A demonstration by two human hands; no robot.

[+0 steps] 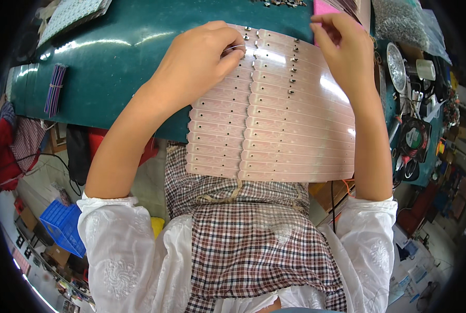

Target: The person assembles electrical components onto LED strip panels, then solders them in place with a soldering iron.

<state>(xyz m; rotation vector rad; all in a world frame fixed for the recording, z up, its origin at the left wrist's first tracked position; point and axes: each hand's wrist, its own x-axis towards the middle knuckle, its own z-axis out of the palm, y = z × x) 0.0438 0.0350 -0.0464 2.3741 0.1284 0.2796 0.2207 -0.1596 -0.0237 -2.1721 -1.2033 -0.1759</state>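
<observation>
A bunch of pale pink plastic strips [274,120] lie side by side in two rows, each one overlapping the next like a fan. They are long, flat and shiny, with small holes along them, and the far ones have little metal studs [294,60] pushed in. The strips rest on the green counter [118,62], and their near ends hang over its edge.

Overlapping strips [274,130] on the table [123,57], bundle [55,88] far left, tool clutter [415,99] right.
</observation>
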